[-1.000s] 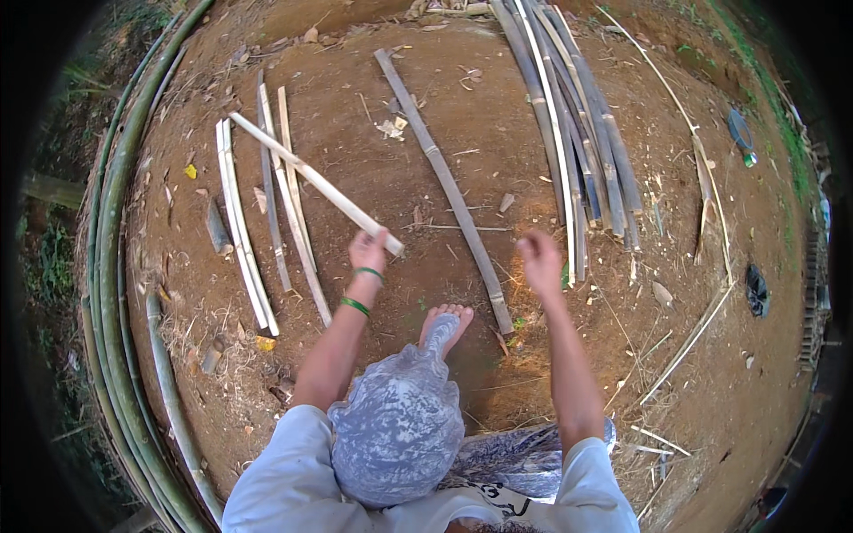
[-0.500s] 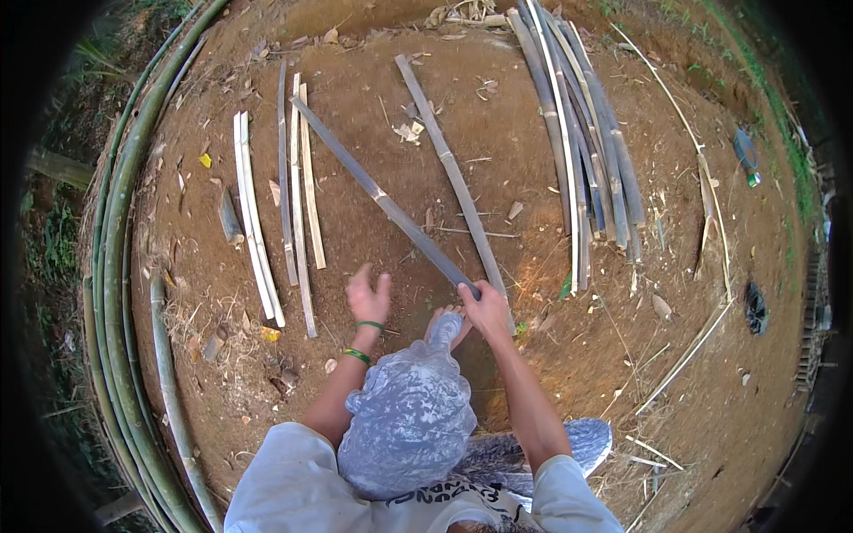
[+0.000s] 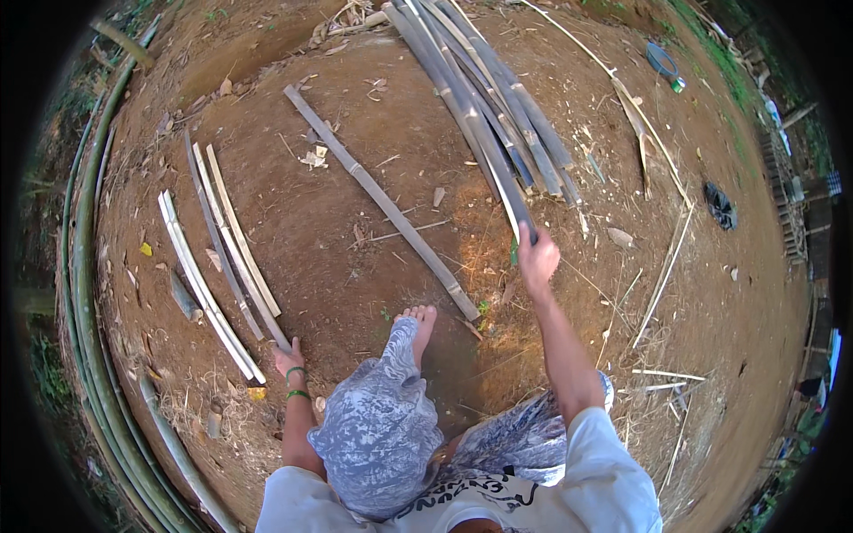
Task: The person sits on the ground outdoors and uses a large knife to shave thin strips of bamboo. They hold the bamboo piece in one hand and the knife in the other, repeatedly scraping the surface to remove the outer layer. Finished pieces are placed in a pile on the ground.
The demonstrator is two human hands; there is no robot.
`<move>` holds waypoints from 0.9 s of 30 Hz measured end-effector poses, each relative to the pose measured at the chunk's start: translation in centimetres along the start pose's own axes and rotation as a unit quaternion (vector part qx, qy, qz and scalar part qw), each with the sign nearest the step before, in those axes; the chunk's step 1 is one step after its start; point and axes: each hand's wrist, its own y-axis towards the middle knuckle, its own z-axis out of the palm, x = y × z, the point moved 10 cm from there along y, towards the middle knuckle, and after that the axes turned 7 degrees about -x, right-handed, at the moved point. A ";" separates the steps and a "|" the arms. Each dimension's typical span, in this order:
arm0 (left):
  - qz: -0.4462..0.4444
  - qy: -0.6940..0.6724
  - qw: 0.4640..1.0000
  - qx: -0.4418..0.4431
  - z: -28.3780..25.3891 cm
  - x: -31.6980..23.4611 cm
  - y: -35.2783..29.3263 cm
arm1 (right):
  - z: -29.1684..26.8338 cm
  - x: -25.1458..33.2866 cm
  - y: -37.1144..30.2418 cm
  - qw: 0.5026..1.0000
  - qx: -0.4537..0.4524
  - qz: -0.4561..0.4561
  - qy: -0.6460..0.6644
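Note:
My right hand (image 3: 538, 259) grips the near end of a long dark split bamboo strip (image 3: 520, 204), which lies along the pile of bamboo strips (image 3: 524, 115) at the upper right. On the left, my left hand (image 3: 287, 359) closes round the near end of a pale-edged bamboo strip (image 3: 253, 280). Beside that strip lie a thin dark strip (image 3: 216, 231), a short pale strip (image 3: 240, 231) and a pair of white split strips (image 3: 200, 280). A single grey bamboo strip (image 3: 382, 200) rests slantwise on the ground between my hands, touched by neither.
Long green bamboo poles (image 3: 84, 266) run down the left edge. My bare foot (image 3: 425, 330) is on the brown soil. A thin bent stick (image 3: 662, 280), a black plastic scrap (image 3: 720, 206) and a blue object (image 3: 662, 62) lie at right.
My right hand has carried the dark strip rightward onto the pile. My left hand, open before, has moved down-left and taken the end of a pale-edged strip. The view has shifted right.

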 end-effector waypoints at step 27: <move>-0.069 -0.497 0.758 0.417 -1.0 -27.9 -15.1 | 15.1 12.5 -19.5 0.833 0.452 0.015 0.319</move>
